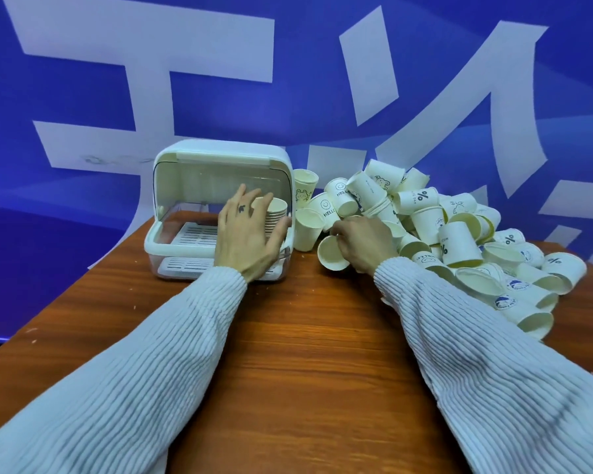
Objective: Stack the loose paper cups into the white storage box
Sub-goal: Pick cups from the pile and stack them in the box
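Note:
The white storage box stands on the wooden table with its clear lid raised. Inside its right half is a stack of nested paper cups. My left hand is at that stack, fingers and thumb curved round it. A big heap of loose paper cups lies to the right of the box. My right hand grips one cup at the heap's near left edge, its open mouth turned toward me.
The wooden table has bare surface in front of the box and heap. A blue and white banner hangs close behind. The table's left edge runs diagonally near the box.

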`<state>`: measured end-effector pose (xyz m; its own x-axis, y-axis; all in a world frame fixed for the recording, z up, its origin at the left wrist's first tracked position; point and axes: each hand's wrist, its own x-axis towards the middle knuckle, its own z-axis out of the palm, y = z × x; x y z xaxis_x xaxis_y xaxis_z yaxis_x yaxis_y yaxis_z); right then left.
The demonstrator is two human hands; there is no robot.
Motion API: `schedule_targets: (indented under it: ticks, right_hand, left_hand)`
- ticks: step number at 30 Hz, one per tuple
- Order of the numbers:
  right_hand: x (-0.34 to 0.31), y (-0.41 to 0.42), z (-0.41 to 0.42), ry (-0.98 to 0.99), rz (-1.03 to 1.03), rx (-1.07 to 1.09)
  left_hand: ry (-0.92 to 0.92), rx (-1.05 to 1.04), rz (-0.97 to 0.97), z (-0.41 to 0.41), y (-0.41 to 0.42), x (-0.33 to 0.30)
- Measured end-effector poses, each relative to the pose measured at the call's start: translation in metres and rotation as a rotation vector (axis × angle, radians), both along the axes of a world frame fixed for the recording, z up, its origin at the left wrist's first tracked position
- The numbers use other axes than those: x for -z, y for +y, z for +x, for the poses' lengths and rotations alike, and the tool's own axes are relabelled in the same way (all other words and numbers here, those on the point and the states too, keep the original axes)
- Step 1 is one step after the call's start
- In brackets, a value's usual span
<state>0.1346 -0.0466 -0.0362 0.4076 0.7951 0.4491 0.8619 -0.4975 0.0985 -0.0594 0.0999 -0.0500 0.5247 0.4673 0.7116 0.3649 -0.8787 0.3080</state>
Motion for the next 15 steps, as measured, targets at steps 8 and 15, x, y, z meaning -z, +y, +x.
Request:
schedule_targets:
  ticks: [8,15]
  right_hand:
    - [-0.02,-0.004,-0.025,0.766,0.332,-0.315]
    - [-0.015,0.029,-0.021,0.733,0.462,-0.134]
  left_hand:
    - [-0.056,0.403,-0.077,-0.001,-0.054,0.035]
    - [-0.315,0.212,-0.28,-0.015,-0.048,0.024]
